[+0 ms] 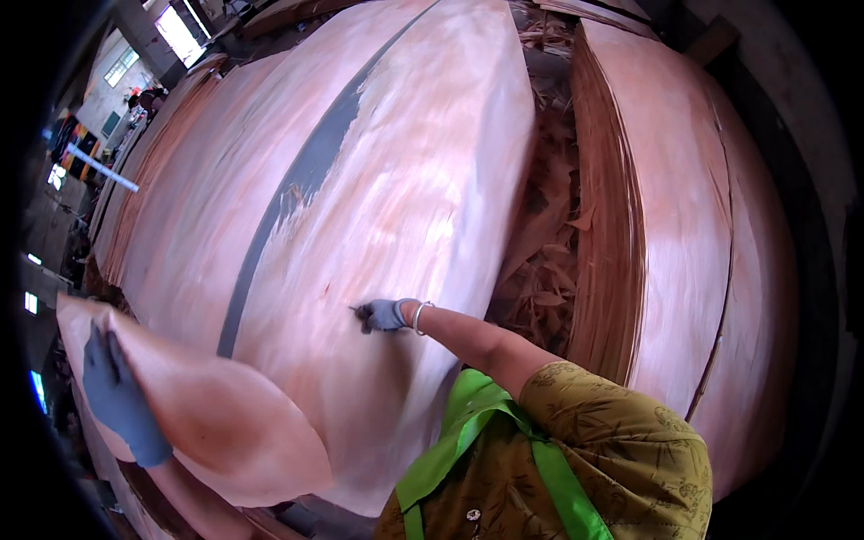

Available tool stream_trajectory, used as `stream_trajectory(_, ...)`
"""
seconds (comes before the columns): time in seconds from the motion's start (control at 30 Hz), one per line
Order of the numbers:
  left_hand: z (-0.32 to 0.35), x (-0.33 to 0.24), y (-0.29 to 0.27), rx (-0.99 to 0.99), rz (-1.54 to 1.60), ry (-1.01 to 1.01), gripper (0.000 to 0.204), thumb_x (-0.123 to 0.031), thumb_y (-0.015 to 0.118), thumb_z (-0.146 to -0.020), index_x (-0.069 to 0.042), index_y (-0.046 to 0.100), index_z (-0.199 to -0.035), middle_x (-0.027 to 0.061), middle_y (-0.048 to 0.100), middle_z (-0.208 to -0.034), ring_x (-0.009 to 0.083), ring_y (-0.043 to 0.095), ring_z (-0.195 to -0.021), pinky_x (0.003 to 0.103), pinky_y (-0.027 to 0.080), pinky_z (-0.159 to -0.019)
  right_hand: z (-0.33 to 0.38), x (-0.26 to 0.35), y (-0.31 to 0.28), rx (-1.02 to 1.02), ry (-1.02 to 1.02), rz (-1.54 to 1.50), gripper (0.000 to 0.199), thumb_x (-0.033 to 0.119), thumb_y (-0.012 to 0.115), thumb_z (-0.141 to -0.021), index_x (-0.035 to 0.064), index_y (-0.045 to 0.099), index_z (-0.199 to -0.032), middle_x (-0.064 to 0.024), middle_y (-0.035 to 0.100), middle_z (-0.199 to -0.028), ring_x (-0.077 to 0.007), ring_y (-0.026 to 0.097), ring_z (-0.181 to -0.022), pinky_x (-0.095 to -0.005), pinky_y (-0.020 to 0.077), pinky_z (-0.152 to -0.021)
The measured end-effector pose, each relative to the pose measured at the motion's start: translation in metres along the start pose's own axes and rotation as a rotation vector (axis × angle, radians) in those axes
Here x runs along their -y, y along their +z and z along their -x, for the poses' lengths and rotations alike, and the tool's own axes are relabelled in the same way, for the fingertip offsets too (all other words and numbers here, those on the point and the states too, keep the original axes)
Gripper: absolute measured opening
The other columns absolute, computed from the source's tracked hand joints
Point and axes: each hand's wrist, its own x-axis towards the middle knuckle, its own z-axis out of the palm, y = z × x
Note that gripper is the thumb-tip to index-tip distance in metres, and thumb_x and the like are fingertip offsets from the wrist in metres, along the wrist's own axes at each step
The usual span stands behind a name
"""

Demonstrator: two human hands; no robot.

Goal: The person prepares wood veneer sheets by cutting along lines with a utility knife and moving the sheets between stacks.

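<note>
A large pale pink-brown wood veneer sheet [405, 180] lies in front of me. My right hand [389, 315], in a grey-blue glove with a bangle at the wrist, is low over it. Its fingers are closed on a small dark tool [363, 315] with a thin tip, mostly hidden by the hand. At the lower left, my left hand [117, 391], also gloved, holds a curled, lifted piece of veneer [216, 414], fingers long against its surface. The thumb is out of sight. A dark grey strip [292, 189] shows between the large sheet and the veneer [198, 171] to its left.
On the right stands a thick stack of veneer sheets [612, 225], its top split by a long dark crack [725, 225]. Torn veneer scraps [544, 270] fill the gap between the stacks. Windows [180, 36] and workshop clutter are at the far left.
</note>
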Motion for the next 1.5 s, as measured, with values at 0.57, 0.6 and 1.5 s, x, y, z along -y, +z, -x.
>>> stream_trajectory(0.57,-0.142,-0.275,0.157,0.080,-0.062,1.014,0.034,-0.015,0.052,-0.082,-0.003,0.055,-0.113,0.0164,0.057,-0.110,0.0361,0.052,-0.110,0.048,0.040,-0.096,-0.025,-0.051,-0.219,-0.422,0.024,-0.857,0.021,0.006,0.046,-0.086,0.0018,0.054,-0.104,-0.0126,0.067,-0.083,-0.0222,0.064,-0.061,-0.0336,0.0523,-0.050)
stream_trajectory(0.6,-0.127,-0.290,0.162,0.104,-0.017,1.051,0.032,-0.015,0.051,-0.082,-0.003,0.056,-0.112,0.0161,0.057,-0.110,0.0363,0.051,-0.109,0.048,0.040,-0.095,-0.024,-0.048,-0.220,-0.404,0.010,-0.862,0.023,0.006,0.046,-0.086,0.0011,0.053,-0.107,-0.0128,0.068,-0.084,-0.0217,0.064,-0.061,-0.0330,0.0527,-0.050)
stream_trajectory(1.5,0.209,-0.348,0.260,0.964,-0.105,-0.680,0.070,-0.014,0.059,-0.080,-0.008,0.027,-0.142,0.0191,0.034,-0.142,0.0358,0.035,-0.128,0.049,0.035,-0.099,0.015,-0.022,-0.367,0.230,0.514,-1.001,0.022,0.031,0.053,-0.087,0.0183,0.062,-0.102,0.0051,0.049,-0.057,-0.0095,0.044,-0.047,-0.0233,0.0366,-0.041)
